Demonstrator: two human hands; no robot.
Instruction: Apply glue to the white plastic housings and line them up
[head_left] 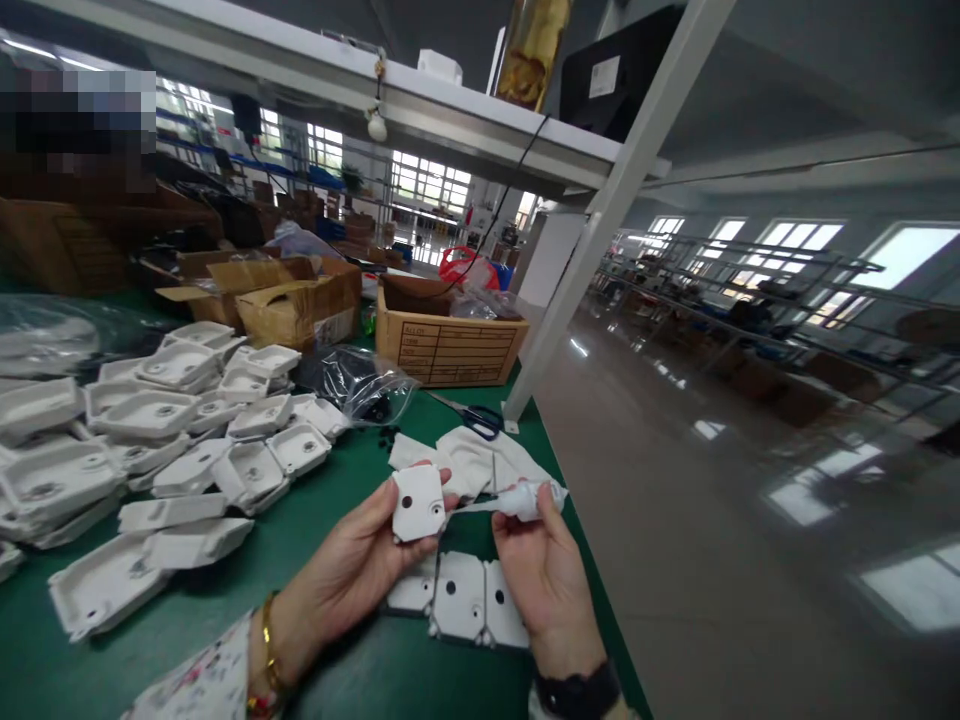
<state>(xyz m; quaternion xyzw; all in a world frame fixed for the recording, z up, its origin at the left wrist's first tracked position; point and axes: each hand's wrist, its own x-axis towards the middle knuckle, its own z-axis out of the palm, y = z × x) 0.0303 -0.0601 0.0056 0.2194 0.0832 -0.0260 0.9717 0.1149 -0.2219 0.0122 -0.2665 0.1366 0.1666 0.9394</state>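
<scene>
In my left hand point(375, 540) I hold a white plastic cover point(420, 503), with a dark round spot and a small hole on its face. My right hand point(544, 560) grips a small white glue bottle point(521, 500) by its body. Its long thin nozzle points left, close to the right edge of the cover; whether they touch I cannot tell. Below the hands, several similar covers point(459, 595) lie side by side on the green table, partly behind my right hand. A white cloth point(480, 455) lies just beyond the glue bottle.
Many loose white housings point(150, 420) are heaped on the left of the green table point(315, 660). Dark-handled scissors point(480, 420) and a clear plastic bag point(367, 385) lie farther back. Behind them stands a cardboard box point(450, 345), beside a white shelf post point(577, 290).
</scene>
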